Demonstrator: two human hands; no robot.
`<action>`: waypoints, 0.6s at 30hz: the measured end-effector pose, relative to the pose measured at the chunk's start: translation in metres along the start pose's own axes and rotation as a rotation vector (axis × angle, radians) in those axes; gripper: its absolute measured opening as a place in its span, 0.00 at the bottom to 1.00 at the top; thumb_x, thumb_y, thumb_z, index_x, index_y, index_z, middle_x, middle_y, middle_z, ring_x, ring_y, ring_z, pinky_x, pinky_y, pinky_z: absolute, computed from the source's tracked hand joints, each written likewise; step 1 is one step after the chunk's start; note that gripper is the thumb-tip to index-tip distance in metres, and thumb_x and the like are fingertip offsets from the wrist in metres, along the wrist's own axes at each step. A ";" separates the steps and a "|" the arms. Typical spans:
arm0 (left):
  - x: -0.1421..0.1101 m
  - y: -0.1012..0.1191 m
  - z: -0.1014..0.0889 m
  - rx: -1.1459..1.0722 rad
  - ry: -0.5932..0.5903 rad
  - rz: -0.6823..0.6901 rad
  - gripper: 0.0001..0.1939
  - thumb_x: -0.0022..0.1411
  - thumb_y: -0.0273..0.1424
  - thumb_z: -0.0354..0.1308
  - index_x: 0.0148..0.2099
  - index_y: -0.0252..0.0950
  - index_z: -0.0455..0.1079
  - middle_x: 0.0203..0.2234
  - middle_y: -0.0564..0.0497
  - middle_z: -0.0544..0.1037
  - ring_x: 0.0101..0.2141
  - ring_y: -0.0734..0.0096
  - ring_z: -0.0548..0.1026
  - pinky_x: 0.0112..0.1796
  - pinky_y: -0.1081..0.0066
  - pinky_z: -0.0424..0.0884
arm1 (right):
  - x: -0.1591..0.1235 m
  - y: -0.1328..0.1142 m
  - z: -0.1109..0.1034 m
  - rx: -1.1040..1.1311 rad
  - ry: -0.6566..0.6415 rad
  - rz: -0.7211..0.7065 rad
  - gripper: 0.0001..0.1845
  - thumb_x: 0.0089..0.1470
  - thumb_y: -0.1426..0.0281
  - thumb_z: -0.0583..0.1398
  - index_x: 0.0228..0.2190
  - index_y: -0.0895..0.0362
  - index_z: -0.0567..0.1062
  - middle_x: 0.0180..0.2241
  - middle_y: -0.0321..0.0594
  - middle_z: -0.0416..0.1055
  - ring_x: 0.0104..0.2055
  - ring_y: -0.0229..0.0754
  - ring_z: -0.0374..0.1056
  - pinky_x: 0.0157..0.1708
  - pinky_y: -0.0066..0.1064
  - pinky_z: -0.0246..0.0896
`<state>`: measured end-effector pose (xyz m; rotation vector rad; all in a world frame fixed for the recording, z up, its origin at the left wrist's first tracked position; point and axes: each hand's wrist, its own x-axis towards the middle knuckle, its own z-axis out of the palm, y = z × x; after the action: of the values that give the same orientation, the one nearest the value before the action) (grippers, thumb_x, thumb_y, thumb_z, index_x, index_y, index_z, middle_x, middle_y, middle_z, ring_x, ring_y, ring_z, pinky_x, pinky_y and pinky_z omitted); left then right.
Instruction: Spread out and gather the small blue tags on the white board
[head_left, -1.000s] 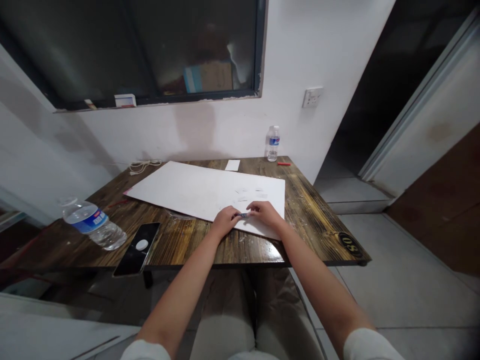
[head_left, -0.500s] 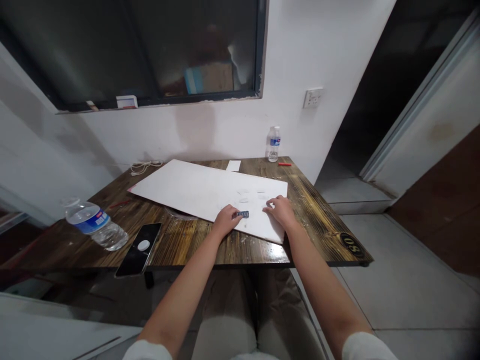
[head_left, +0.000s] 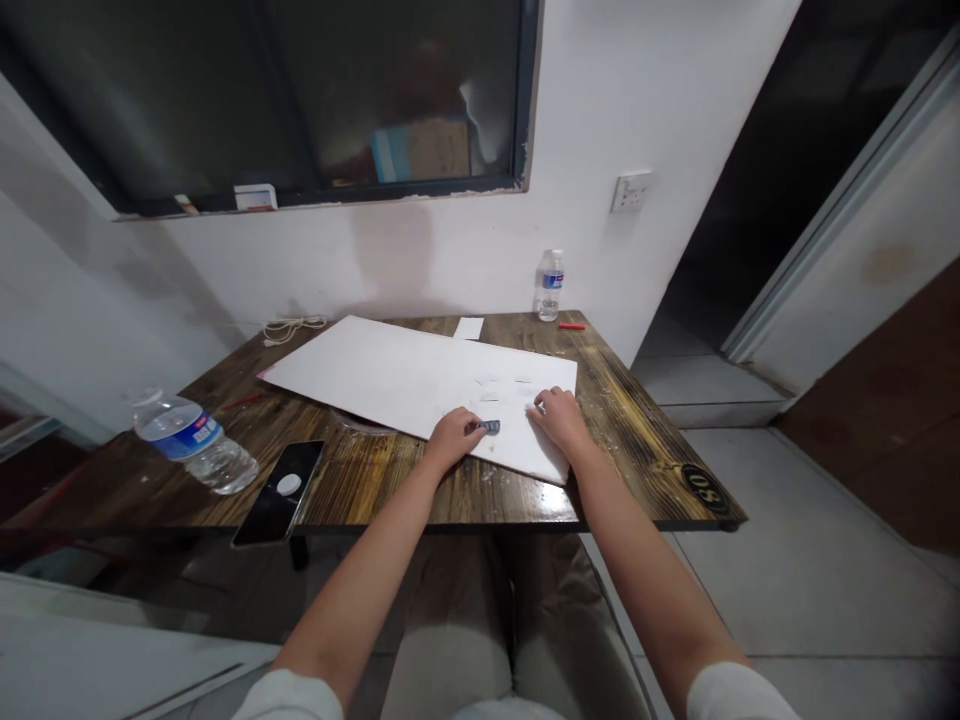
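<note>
A large white board [head_left: 390,365] lies at a slant across the wooden table, with several short dark marks or slits near its right end. My left hand [head_left: 454,438] rests at the board's front edge. Its fingers are closed on a small flat dark blue-grey piece [head_left: 490,427] with lighter patches, too small to name. Further right, my right hand [head_left: 559,412] is over the board with thumb and fingertips curled together beside the marks. Whatever may be between those fingertips is too small to make out.
On the table [head_left: 360,485] a large water bottle [head_left: 199,445] leans at the left, near a phone [head_left: 277,495] bearing a white disc. At the back are a white cable [head_left: 289,328], a white card [head_left: 469,328], a small bottle [head_left: 551,287] and a red stick-like item [head_left: 571,326].
Both hands stay in nearly the same places, with only slight finger shifts. The whole view has shifted a little; nothing else has visibly moved.
</note>
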<state>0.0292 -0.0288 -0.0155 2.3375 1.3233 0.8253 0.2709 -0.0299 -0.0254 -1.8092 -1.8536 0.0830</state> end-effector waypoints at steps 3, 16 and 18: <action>0.002 -0.003 0.000 -0.014 0.017 -0.029 0.05 0.56 0.32 0.60 0.32 0.36 0.74 0.28 0.50 0.73 0.32 0.68 0.70 0.34 0.70 0.65 | 0.000 -0.002 -0.003 0.098 0.002 -0.002 0.07 0.52 0.69 0.62 0.35 0.57 0.74 0.38 0.46 0.72 0.42 0.48 0.64 0.40 0.34 0.56; 0.007 -0.008 0.001 -0.188 0.011 -0.219 0.11 0.56 0.39 0.58 0.33 0.36 0.74 0.27 0.53 0.77 0.30 0.69 0.72 0.31 0.72 0.64 | 0.001 -0.024 0.001 0.850 0.087 -0.377 0.14 0.48 0.57 0.67 0.23 0.55 0.78 0.26 0.38 0.68 0.26 0.36 0.61 0.25 0.29 0.56; 0.007 -0.009 0.002 -0.205 -0.003 -0.216 0.11 0.56 0.39 0.57 0.34 0.37 0.74 0.27 0.54 0.77 0.30 0.69 0.72 0.32 0.72 0.64 | -0.002 -0.028 0.000 0.850 0.065 -0.441 0.12 0.51 0.59 0.66 0.25 0.54 0.80 0.24 0.37 0.67 0.25 0.36 0.60 0.24 0.29 0.55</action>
<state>0.0274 -0.0179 -0.0199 1.9991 1.3893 0.8450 0.2453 -0.0347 -0.0153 -0.8071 -1.7372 0.5459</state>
